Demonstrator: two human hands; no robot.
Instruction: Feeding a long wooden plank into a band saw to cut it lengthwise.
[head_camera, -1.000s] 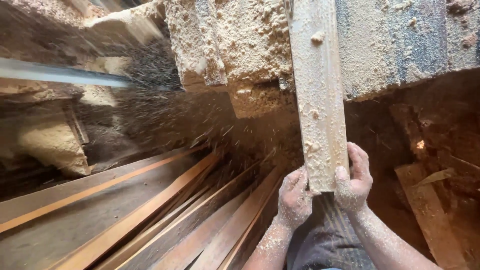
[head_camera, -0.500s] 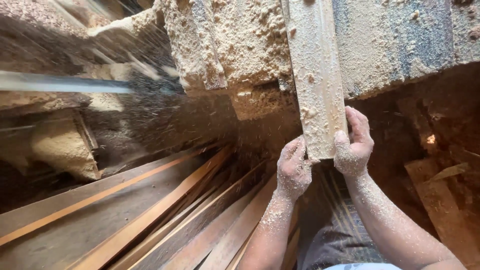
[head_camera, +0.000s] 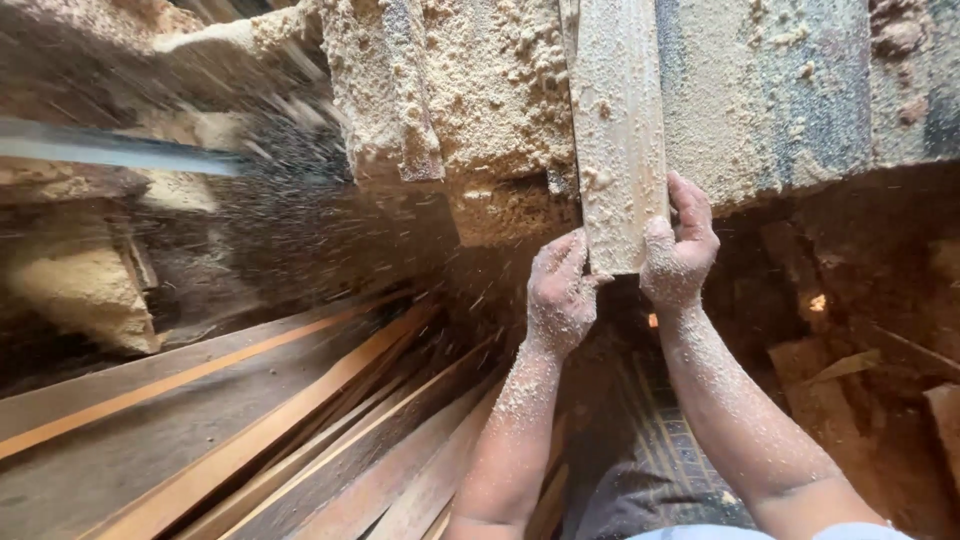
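sawdust-caked saw table (head_camera: 780, 110): left hand (head_camera: 558, 295) and right hand (head_camera: 680, 250) clasp the plank (head_camera: 615, 130) near end, fingers curled; flying sawdust could cause a slip.

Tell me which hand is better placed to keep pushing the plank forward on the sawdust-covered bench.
Right, probably. The right hand wraps the plank at its near end with fingers over the edge; the left hand sits lower, only at the corner.

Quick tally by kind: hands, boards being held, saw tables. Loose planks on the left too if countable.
Sawdust-coated bare hands: 2 (left hand, right hand)
Pale sawdust-dusted wooden board gripped at its near end: 1
Sawdust-covered grey saw table: 1
Long brown planks stacked lower left: several, overlapping, uncountable
Total countable: 4
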